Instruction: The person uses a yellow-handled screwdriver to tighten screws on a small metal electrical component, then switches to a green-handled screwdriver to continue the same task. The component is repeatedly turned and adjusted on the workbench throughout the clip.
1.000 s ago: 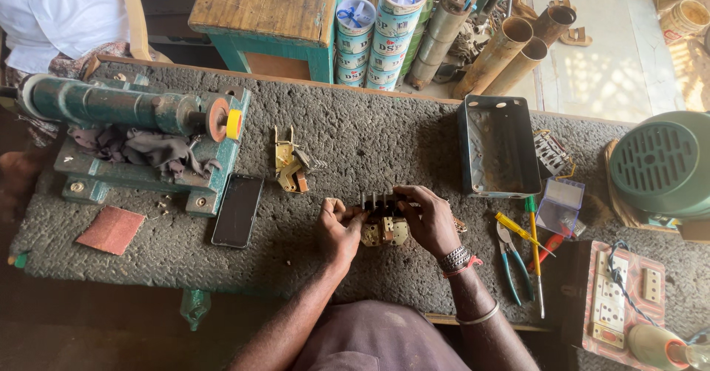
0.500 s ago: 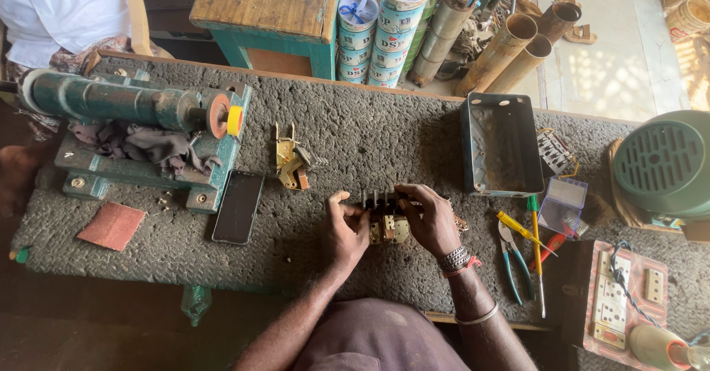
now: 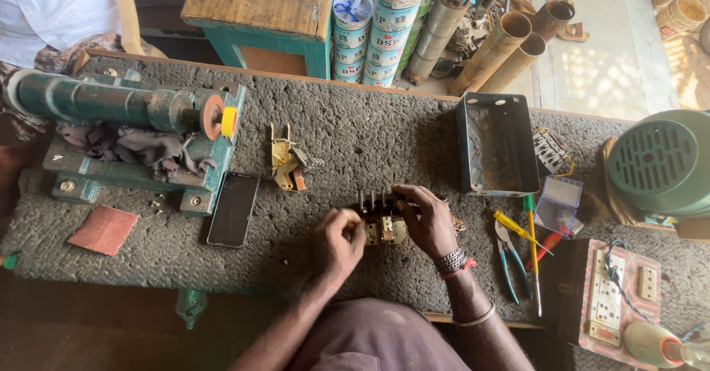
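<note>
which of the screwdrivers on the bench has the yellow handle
The shorter screwdriver, lying aslant over the blue-handled pliers right of the right hand. The long one beside it has a green handle.

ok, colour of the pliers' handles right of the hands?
Blue. The pliers lie on the bench beside a yellow-handled screwdriver; head view shows them best.

One head camera is looking steeply down at the workbench (image 3: 355,142), quite near, hands at lower centre.
</note>
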